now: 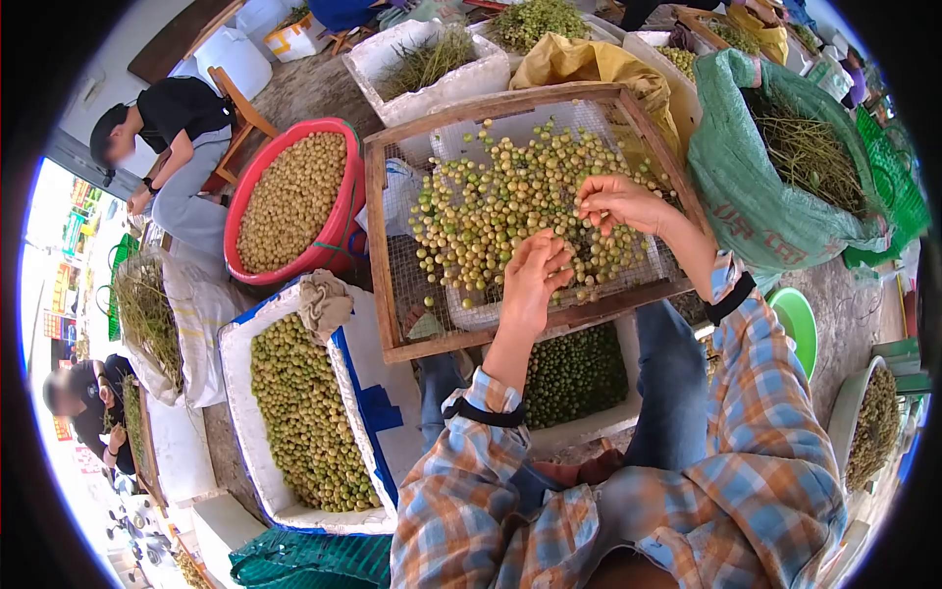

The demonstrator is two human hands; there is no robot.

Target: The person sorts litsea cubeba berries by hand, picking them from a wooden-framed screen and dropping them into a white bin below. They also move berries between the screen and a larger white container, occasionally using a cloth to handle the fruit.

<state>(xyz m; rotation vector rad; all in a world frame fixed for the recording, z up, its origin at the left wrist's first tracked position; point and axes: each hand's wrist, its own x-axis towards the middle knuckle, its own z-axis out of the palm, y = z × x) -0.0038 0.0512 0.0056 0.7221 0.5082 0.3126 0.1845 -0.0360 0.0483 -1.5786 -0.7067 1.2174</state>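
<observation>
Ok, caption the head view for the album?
Left hand and right hand over round green and yellow fruit on a wood-framed mesh screen, a red tub and a foam box alongside.

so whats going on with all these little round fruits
A person holds both hands, left and right, low over small green and yellowish fruits spread on a wood-framed mesh screen. The fingers are pinched, but what they hold, if anything, is too small to tell. Similar fruits fill a red tub and a white foam box beside the screen; darker green ones sit in a box beneath it.
</observation>
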